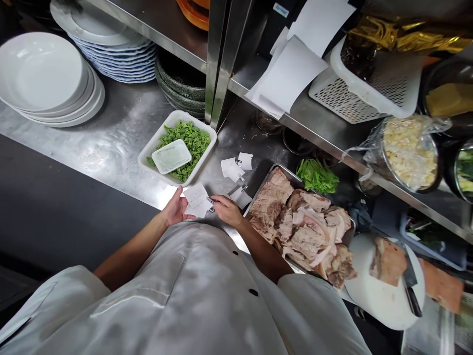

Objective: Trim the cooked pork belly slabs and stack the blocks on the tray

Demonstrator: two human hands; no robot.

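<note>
A small white paper slip (pixel 197 201) with handwriting on it is between my hands, in front of my white jacket. My left hand (pixel 175 207) grips its left edge, thumb below and fingers above. My right hand (pixel 226 210) pinches a metal clip (pixel 211 202) at the slip's right edge; whether the clip is fastened to the paper I cannot tell. Just beyond, more paper slips (pixel 232 169) with metal clips lie on the steel counter (pixel 118 143). A white tray (pixel 146 150) of chopped greens (pixel 197 139) stands behind my left hand, with a small plastic container (pixel 171 157) on the greens.
To my right, a metal tray (pixel 247 209) holds cooked meat (pixel 306 222), with leafy greens (pixel 318 176) behind it. Farther right, a knife (pixel 412 291) and a meat piece (pixel 388 261) lie on a round white board (pixel 373 301). Stacked plates (pixel 42 74) stand left; a steel shelf (pixel 314 143) overhangs.
</note>
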